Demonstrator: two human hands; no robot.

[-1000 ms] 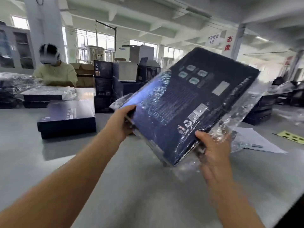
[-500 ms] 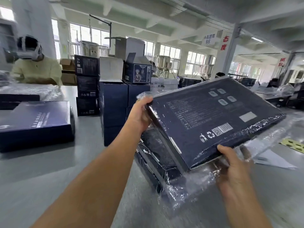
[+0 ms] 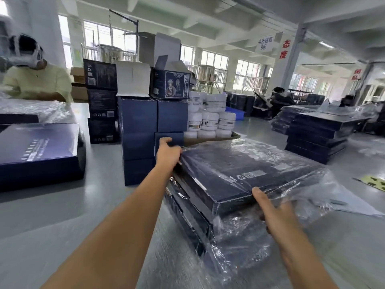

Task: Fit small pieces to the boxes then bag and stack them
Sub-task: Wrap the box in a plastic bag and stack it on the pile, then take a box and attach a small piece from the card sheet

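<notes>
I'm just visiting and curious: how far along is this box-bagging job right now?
Done: several bagged boxes lie stacked in the pile. In hand: another bagged box sits on top of it, left hand gripping its far corner, right hand its near edge, not yet released. Left: the blue box at the left of the table looks unbagged.

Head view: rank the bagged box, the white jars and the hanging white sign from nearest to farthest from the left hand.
1. bagged box: the left hand grips its far left corner.
2. white jars: stacked just beyond the hand, a little to its right.
3. hanging white sign: high up, far back on the right.
</notes>
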